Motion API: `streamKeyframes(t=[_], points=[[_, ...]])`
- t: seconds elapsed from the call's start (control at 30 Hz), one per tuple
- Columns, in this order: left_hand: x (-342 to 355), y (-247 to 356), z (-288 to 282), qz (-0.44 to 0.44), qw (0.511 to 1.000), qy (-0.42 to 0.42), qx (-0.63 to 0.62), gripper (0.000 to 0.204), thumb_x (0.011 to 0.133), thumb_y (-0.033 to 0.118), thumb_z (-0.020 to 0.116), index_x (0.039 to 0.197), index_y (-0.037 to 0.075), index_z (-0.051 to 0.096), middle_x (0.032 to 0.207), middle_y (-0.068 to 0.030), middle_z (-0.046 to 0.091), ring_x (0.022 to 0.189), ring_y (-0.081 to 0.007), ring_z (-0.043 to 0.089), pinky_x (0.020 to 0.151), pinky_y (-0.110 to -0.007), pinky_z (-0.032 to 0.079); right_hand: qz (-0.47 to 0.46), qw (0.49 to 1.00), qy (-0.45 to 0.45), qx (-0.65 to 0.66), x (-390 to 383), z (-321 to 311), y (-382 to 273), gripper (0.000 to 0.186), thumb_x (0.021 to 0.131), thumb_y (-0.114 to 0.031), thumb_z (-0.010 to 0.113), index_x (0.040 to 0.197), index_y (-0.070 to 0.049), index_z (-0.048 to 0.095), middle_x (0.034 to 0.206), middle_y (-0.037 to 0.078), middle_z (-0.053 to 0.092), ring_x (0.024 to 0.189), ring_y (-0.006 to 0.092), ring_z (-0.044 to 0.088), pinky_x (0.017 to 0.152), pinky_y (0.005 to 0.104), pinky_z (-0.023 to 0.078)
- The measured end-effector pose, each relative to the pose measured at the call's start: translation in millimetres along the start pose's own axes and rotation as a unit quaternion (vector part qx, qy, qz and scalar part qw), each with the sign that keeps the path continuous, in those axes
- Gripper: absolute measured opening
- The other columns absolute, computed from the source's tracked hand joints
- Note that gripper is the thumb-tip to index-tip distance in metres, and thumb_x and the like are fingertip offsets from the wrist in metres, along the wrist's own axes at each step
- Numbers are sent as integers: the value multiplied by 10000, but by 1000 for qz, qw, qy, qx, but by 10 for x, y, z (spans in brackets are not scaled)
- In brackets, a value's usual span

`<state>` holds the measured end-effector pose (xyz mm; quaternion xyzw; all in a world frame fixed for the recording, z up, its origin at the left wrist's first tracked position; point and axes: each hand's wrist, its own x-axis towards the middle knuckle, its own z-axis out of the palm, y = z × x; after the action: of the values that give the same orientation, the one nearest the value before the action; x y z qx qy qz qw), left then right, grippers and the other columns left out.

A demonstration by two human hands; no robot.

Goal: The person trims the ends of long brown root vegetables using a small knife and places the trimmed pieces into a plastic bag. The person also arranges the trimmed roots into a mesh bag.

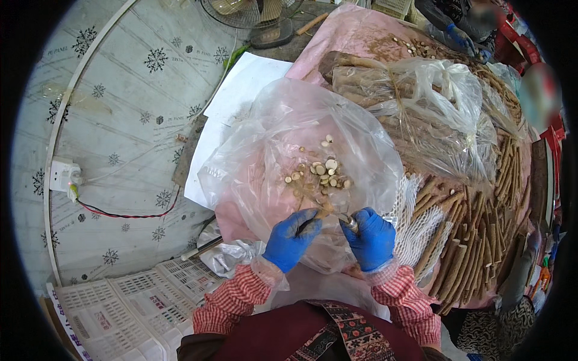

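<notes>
My left hand (292, 237), in a blue glove, is closed on a short piece of brown root (324, 211) above a clear plastic sheet (253, 168). My right hand (367, 237), also blue-gloved, grips the metal handle of a knife (348, 221), whose blade points left toward the root and my left fingers; whether it touches the root I cannot tell. Several pale round slices (331, 165) with brown rims lie in a loose cluster on the plastic just beyond both hands.
Long brown roots (457, 262) lie on pink cloth (325, 30) at right, below a bagged bundle (433, 126), beside white mesh (409, 210). White sheets (241, 78), a fan (247, 12) and a cabled socket (63, 174) are left and behind. Co-workers' gloved hands (463, 39) and arms (512, 289) show at right.
</notes>
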<state>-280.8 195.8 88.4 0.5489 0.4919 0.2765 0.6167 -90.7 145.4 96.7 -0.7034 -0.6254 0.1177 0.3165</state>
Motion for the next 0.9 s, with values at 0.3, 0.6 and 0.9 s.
streamKeyframes(t=[0.3, 0.6, 0.9], points=[[-11, 199, -161, 82, 995, -43, 47, 230, 945, 62, 580, 1164, -4, 593, 960, -41, 627, 785, -89, 568, 662, -231, 476, 55, 998, -28, 12, 52, 242, 164, 224, 826, -253, 715, 812, -69, 589, 692, 114, 580, 621, 332, 598, 553, 395, 479], [339, 440, -193, 114, 902, 111, -402, 284, 1002, 307, 453, 990, 40, 550, 798, -48, 538, 666, -152, 518, 611, -300, 429, 229, 824, -111, 507, -203, 282, 5, 235, 916, -174, 655, 1094, -21, 647, 830, 19, 671, 629, 99, 552, 582, 266, 475], [192, 255, -83, 150, 955, -103, -236, 215, 930, 156, 600, 1077, 1, 575, 999, -121, 635, 896, -210, 616, 811, -347, 520, 289, 753, -143, 573, -70, -157, -175, 207, 885, -66, 672, 1086, -20, 652, 876, 25, 662, 779, 90, 582, 709, 258, 489]])
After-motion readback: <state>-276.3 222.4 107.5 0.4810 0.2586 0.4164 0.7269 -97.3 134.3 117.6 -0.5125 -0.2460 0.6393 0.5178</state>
